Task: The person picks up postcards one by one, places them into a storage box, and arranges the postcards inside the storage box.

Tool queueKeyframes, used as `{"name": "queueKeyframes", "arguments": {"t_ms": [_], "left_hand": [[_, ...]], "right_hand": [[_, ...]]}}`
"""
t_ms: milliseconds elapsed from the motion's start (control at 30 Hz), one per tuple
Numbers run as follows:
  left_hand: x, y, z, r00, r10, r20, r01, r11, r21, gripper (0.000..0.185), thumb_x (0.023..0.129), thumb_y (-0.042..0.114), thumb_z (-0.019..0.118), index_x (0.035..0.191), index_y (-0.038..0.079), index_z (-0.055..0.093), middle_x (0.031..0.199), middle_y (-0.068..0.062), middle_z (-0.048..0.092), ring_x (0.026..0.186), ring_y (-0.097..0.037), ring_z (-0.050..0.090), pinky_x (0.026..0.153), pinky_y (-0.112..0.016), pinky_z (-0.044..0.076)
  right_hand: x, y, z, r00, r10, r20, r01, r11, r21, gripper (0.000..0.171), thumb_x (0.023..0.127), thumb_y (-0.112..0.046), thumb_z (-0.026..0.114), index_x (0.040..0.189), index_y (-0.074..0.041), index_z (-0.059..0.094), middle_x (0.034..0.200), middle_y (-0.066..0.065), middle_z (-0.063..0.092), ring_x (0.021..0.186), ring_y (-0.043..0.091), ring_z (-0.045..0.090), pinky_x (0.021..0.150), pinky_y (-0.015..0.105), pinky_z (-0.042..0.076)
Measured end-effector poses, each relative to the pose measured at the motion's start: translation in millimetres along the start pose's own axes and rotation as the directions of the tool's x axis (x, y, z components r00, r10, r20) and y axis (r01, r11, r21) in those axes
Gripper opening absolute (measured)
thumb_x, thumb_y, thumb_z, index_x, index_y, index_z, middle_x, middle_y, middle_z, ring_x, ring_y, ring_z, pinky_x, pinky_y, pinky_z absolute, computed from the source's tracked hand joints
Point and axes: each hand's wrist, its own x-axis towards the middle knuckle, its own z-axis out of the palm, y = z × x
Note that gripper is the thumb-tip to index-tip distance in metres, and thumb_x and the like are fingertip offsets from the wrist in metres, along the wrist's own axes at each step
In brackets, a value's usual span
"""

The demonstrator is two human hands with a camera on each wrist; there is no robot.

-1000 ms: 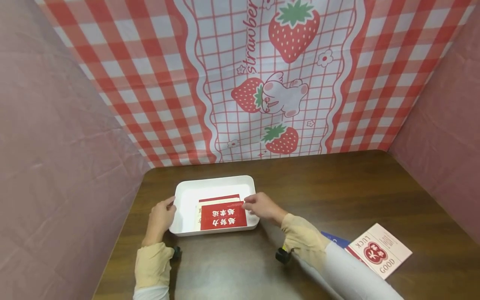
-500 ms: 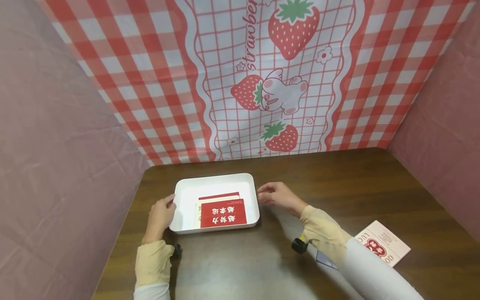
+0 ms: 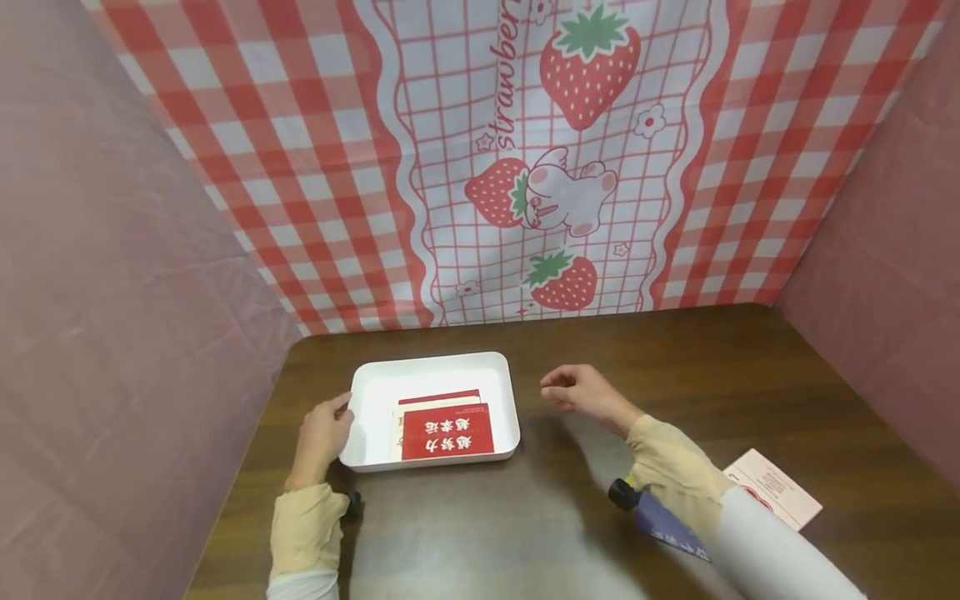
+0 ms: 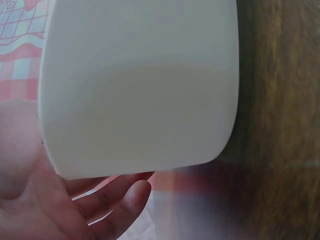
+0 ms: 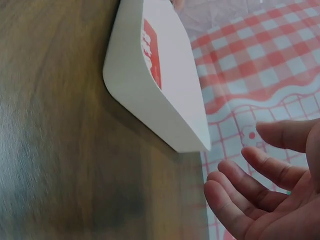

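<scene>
Nearest in, the left hand (image 3: 324, 433) rests against the left wall of the white tray (image 3: 360, 408), fingers laid along its rim with the thumb near the top edge. It reads as a steadying hold that keeps the tray from sliding on the dark wooden table (image 3: 675, 367). From the left wrist view the tray's pale side (image 4: 140, 85) fills the frame, with fingers (image 4: 125, 195) relaxed below it.

Inside the tray, just beyond and to the right of that hand, lies a red card (image 3: 447, 432) with white characters, flat on top of a paler card (image 3: 438, 402), the stack squared toward the tray's near wall.

Across on the other side, the right hand (image 3: 581, 392) hangs free of everything, fingers loosely curled and holding nothing, just off the tray's right wall and not touching it. The right wrist view shows those fingers (image 5: 250, 175) relaxed, with the tray's corner (image 5: 150, 100) ahead of them.

Behind the right forearm, a pink card (image 3: 776, 492) lies flat on the table, and a blue card (image 3: 667, 529) peeks from under the sleeve.
</scene>
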Motion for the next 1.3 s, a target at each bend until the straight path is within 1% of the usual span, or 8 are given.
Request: {"name": "queueKeyframes", "arguments": {"t_ms": [133, 200, 433, 600, 833, 1000, 1167, 1300], "left_hand": [[-0.7, 1.8, -0.2, 1.0, -0.005, -0.002, 0.005, 1.0, -0.001, 0.046, 0.093, 0.014, 0.046, 0.136, 0.001, 0.055, 0.12, -0.024, 0.065, 0.112, -0.043, 0.059, 0.093, -0.056, 0.045], [-0.8, 1.7, -0.2, 1.0, -0.006, -0.006, 0.006, 1.0, 0.001, 0.046, 0.093, 0.014, 0.046, 0.136, 0.002, 0.055, 0.12, -0.024, 0.066, 0.112, -0.043, 0.059, 0.093, -0.056, 0.045], [-2.7, 0.2, 0.9, 1.0, -0.006, -0.003, 0.006, 1.0, 0.001, 0.046, 0.092, 0.013, 0.047, 0.136, 0.002, 0.055, 0.119, -0.023, 0.066, 0.111, -0.043, 0.06, 0.092, -0.056, 0.045], [-1.0, 0.5, 1.1, 1.0, -0.007, 0.004, 0.007, 1.0, 0.002, 0.046, 0.093, 0.014, 0.046, 0.137, 0.001, 0.054, 0.121, -0.023, 0.066, 0.114, -0.043, 0.059, 0.094, -0.056, 0.045], [-0.4, -0.6, 0.3, 1.0, 0.004, 0.001, -0.004, 1.0, 0.004, 0.046, 0.093, 0.014, 0.045, 0.137, 0.001, 0.054, 0.122, -0.024, 0.065, 0.116, -0.044, 0.058, 0.096, -0.057, 0.044], [-0.8, -0.2, -0.1, 1.0, -0.003, 0.004, 0.003, 1.0, 0.005, 0.047, 0.093, 0.014, 0.045, 0.137, 0.001, 0.053, 0.122, -0.024, 0.065, 0.116, -0.044, 0.058, 0.096, -0.057, 0.043], [0.0, 1.0, -0.2, 1.0, -0.001, -0.001, 0.001, 1.0, 0.005, 0.047, 0.093, 0.014, 0.045, 0.137, 0.002, 0.053, 0.122, -0.024, 0.065, 0.115, -0.044, 0.058, 0.095, -0.057, 0.043], [-0.2, 0.1, 0.7, 1.0, 0.003, -0.005, -0.003, 1.0, 0.007, 0.047, 0.092, 0.014, 0.045, 0.137, 0.002, 0.054, 0.121, -0.024, 0.066, 0.115, -0.045, 0.058, 0.095, -0.057, 0.044]], "right_hand": [[-2, -2, -12, 1.0, -0.029, 0.005, 0.029, 0.995, -0.091, 0.028, 0.091, -0.015, 0.066, 0.109, 0.006, 0.065, 0.095, 0.012, 0.064, 0.082, 0.018, 0.057, 0.073, 0.032, 0.051], [-3, -4, -17, 0.999, -0.049, 0.01, 0.05, 0.989, -0.137, 0.028, 0.09, -0.018, 0.067, 0.107, 0.004, 0.066, 0.095, 0.01, 0.064, 0.084, 0.017, 0.055, 0.073, 0.03, 0.049], [-9, -8, -28, 0.995, -0.1, 0.02, 0.102, 0.967, -0.232, 0.025, 0.089, -0.016, 0.068, 0.104, 0.004, 0.067, 0.093, 0.012, 0.065, 0.084, 0.016, 0.053, 0.072, 0.029, 0.045], [-13, -8, -41, 0.994, -0.101, 0.04, 0.109, 0.95, -0.293, 0.029, 0.089, -0.019, 0.068, 0.106, 0.004, 0.066, 0.094, 0.012, 0.066, 0.084, 0.016, 0.055, 0.072, 0.029, 0.046], [-19, -11, -57, 0.994, -0.108, 0.035, 0.113, 0.931, -0.347, 0.032, 0.089, -0.021, 0.068, 0.108, 0.005, 0.065, 0.096, 0.013, 0.067, 0.086, 0.018, 0.058, 0.073, 0.028, 0.047], [-24, -9, -64, 0.994, -0.105, 0.038, 0.112, 0.92, -0.375, 0.032, 0.089, -0.021, 0.068, 0.108, 0.005, 0.065, 0.095, 0.012, 0.067, 0.085, 0.017, 0.057, 0.072, 0.029, 0.047], [-30, -5, -72, 0.993, -0.115, 0.032, 0.118, 0.913, -0.391, 0.034, 0.089, -0.022, 0.069, 0.109, 0.005, 0.065, 0.095, 0.011, 0.066, 0.085, 0.016, 0.057, 0.072, 0.029, 0.047], [-36, 0, -79, 0.994, -0.107, 0.0, 0.099, 0.915, -0.391, 0.033, 0.089, -0.023, 0.069, 0.109, 0.003, 0.066, 0.098, 0.011, 0.067, 0.088, 0.017, 0.057, 0.074, 0.028, 0.048]]}}
